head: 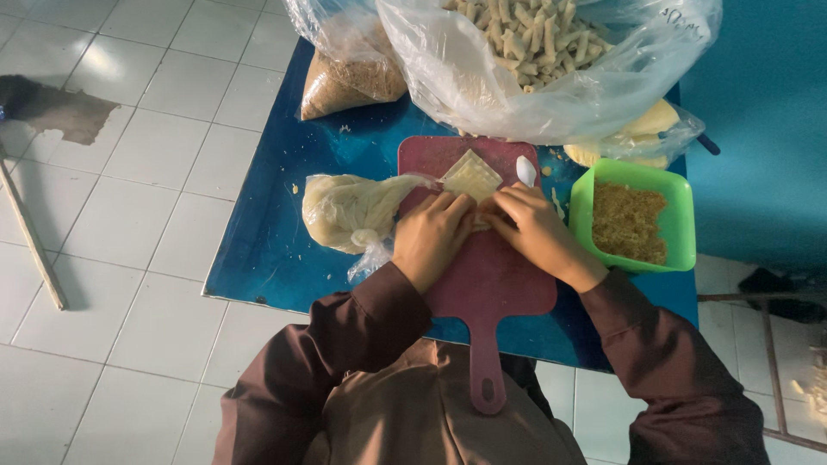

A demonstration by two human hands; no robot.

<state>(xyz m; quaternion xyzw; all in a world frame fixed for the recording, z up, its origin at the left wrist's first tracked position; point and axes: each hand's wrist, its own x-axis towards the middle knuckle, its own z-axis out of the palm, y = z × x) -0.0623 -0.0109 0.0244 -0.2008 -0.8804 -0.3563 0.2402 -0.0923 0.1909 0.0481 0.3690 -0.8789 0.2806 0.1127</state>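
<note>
**Wrapper Sheet: Handling and Orientation**

Left hand (433,234) and right hand (536,231) side by side, fingertips pressed down on near edge of thin pale square pastry wrapper (471,176). Lying flat on dark red plastic cutting board (491,284), just beyond fingertips. Likely light, soft, easily torn; best gripped at edges. Set diamond-wise, one corner pointing away; no clear long axis.

wrapper (471,175) on board (495,284) | dough bag (349,211) left | crumb tub (633,220) right | bags (551,69) behind
</note>
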